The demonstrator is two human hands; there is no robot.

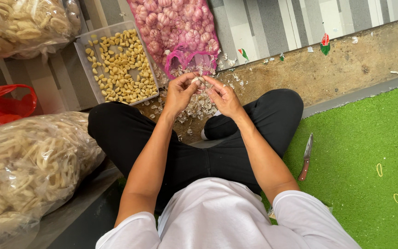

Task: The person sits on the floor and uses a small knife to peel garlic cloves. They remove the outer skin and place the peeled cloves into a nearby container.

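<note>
Head view, hands: the left hand (179, 93) and the right hand (224, 97) are meeting over the person's crossed legs in black trousers (217, 157), fingertips pinching a small pale garlic clove (198, 80) between them
Left fingers: curling in, thumb and forefinger pressing on the clove
Right fingers: bunched together, tips gripping the same clove from the other side
Clove: sitting high between both hands, just above a scatter of papery white garlic skins (199, 106) lying on the floor
Ahead: a pink mesh sack of garlic bulbs (176, 27) is gaping open just beyond the hands
Ahead left: a clear plastic tray of peeled yellowish cloves (118, 64) is resting beside the sack
Right: a wooden-handled knife (306, 157) is lying on the green artificial turf (369, 152), well apart from the hands
Left: clear plastic bags of pale crackers (24, 166) are piling up
</note>
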